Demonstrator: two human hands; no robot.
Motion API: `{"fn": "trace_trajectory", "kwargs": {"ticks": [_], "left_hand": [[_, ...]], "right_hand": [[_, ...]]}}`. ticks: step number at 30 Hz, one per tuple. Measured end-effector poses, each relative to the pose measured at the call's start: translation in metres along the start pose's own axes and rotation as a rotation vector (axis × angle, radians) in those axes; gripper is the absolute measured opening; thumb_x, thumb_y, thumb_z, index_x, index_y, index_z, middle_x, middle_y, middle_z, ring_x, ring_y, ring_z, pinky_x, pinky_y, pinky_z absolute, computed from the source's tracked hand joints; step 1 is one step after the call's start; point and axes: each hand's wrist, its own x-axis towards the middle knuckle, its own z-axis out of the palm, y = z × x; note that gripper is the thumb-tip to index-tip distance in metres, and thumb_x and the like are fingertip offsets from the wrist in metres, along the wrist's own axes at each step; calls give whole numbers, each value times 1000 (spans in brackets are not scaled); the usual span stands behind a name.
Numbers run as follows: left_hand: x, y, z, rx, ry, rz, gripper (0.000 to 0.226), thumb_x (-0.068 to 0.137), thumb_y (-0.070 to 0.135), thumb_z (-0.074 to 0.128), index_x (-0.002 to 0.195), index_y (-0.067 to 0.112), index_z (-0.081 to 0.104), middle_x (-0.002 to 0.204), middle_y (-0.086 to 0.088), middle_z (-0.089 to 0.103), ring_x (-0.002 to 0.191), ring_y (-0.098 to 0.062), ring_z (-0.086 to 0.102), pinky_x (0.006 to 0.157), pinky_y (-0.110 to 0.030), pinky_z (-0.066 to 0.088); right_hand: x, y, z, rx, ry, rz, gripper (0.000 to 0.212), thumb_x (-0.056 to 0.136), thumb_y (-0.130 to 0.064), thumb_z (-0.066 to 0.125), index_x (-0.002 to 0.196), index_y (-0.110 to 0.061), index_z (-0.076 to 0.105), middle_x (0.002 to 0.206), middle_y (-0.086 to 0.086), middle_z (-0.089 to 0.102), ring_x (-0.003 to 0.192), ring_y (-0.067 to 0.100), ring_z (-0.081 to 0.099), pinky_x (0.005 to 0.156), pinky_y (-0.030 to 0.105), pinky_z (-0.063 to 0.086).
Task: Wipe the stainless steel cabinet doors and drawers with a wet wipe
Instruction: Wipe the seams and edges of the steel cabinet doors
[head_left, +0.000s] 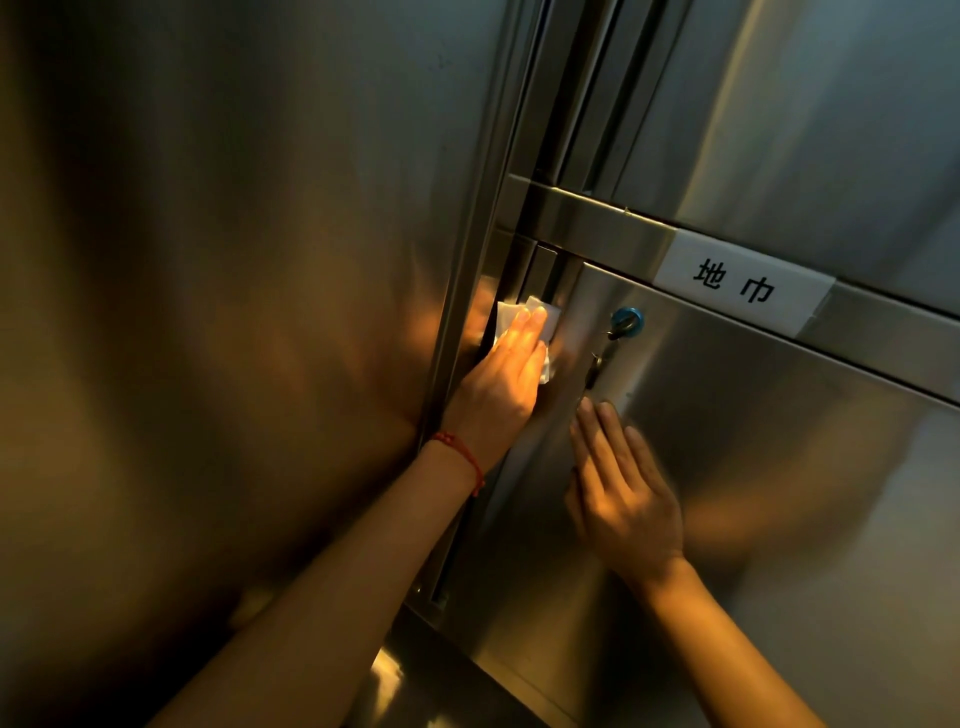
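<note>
Setting: brushed stainless steel fills the whole frame, dim and lit warm orange; a broad steel side panel (234, 312) takes the left half, and a cabinet with framed doors takes the right.

Cabinet door: the lower door (753, 467) sits at centre right, smooth and reflective, its left edge running beside a vertical steel frame post (467, 312).

Lock: a round blue-ringed lock (627, 319) with a key in it sits near the door's upper left corner (a dark key fob seems to hang below it, too blurred to be sure).

Label: a white plate (740, 283) with two black characters is fixed on the horizontal rail above the door, right of centre.

Wet wipe: the wet wipe (511, 314) is white, crumpled and folded, at the middle of the frame, lying against the door's left edge at the gap by the post, left of the lock.

Left hand: the left hand (498, 384) lies flat with fingers extended and together, pressing the wipe to the steel; only the wipe's top and right fringe show past the fingertips. A red string bracelet (462, 457) circles the wrist.

Right hand: the right hand (623, 493) is empty, fingers spread flat on or just over the door face (contact unclear), below the lock, lower right of the wipe and apart from it.
</note>
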Motion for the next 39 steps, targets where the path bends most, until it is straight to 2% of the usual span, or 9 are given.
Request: {"fn": "trace_trajectory", "kwargs": {"ticks": [8, 12, 15, 20, 27, 30, 33, 39], "left_hand": [[-14, 4, -4, 66, -73, 63, 38, 82, 2, 38, 100, 2, 72, 111, -15, 67, 107, -24, 64, 95, -31, 46], [-17, 7, -5, -16, -17, -21, 32, 80, 0, 43, 97, -6, 70, 107, -22, 67, 102, -30, 66, 86, -37, 52], [-27, 10, -5, -36, -43, -45, 31, 80, 0, 45, 100, -5, 69, 109, -23, 66, 103, -31, 65, 85, -40, 53], [-39, 13, -8, -80, -62, -67, 35, 75, -6, 61, 110, -8, 64, 114, -25, 64, 107, -34, 62, 87, -44, 53], [-49, 18, -21, -197, -71, -93, 34, 72, -2, 68, 105, -9, 66, 109, -26, 65, 104, -37, 63, 84, -47, 54], [-53, 19, -28, -226, -70, -94, 29, 83, 1, 58, 109, -10, 64, 113, -26, 63, 109, -37, 60, 89, -46, 51], [-56, 19, -34, -230, -78, -82, 28, 88, 4, 53, 111, -9, 64, 116, -25, 62, 112, -35, 58, 94, -43, 49], [-58, 19, -33, -238, -86, -66, 31, 80, 1, 66, 110, -9, 64, 114, -25, 63, 111, -36, 59, 91, -46, 51]], "right_hand": [[2, -1, -4, 17, -42, 16, 47, 90, -20, 45, 132, 1, 46, 142, 18, 38, 134, 31, 34, 112, 40, 24], [4, -2, -8, 41, -65, 30, 46, 91, -18, 42, 132, 1, 47, 142, 17, 37, 133, 32, 35, 112, 39, 24], [5, -1, -11, 70, -64, 41, 46, 89, -17, 43, 130, 1, 49, 142, 17, 36, 133, 32, 35, 113, 38, 21], [8, -4, -16, 142, -88, 81, 47, 88, -16, 43, 130, 2, 49, 140, 18, 39, 132, 33, 35, 113, 38, 20], [10, -7, -21, 242, -116, 135, 49, 84, -15, 46, 128, 4, 50, 140, 19, 38, 131, 35, 36, 113, 38, 17], [11, -8, -22, 269, -121, 166, 54, 78, -11, 59, 129, 4, 49, 139, 21, 43, 130, 36, 38, 113, 38, 18], [12, -10, -24, 294, -137, 183, 70, 66, -6, 75, 130, 4, 48, 138, 21, 44, 131, 35, 35, 113, 37, 17], [16, -11, -29, 326, -104, 193, 71, 63, -5, 79, 127, 3, 50, 138, 18, 38, 130, 33, 36, 113, 37, 19]]}}
